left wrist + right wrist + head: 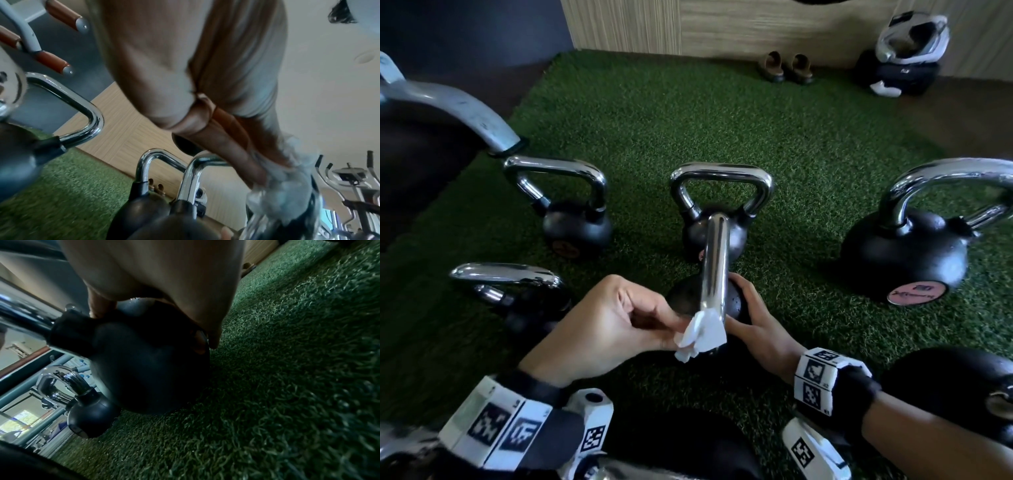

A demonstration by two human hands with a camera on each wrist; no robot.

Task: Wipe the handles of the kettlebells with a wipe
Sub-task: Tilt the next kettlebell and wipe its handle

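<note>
A small black kettlebell (685, 298) with a chrome handle (715, 260) stands on green turf in front of me. My left hand (654, 325) pinches a crumpled white wipe (703, 334) against the near lower leg of that handle. The wipe (287, 191) shows blurred at my fingertips in the left wrist view. My right hand (748, 308) curls round the black ball (144, 363) from the right side and steadies it. Several other chrome-handled kettlebells stand around, one (577, 226) at the back left, one (722, 195) directly behind, a large one (904, 253) to the right.
Another kettlebell (517, 294) stands close to my left hand, and a dark one (962, 383) sits by my right forearm. A grey machine arm (465, 109) reaches in at the upper left. Sandals (786, 66) and a bag (900, 72) lie by the far wooden wall.
</note>
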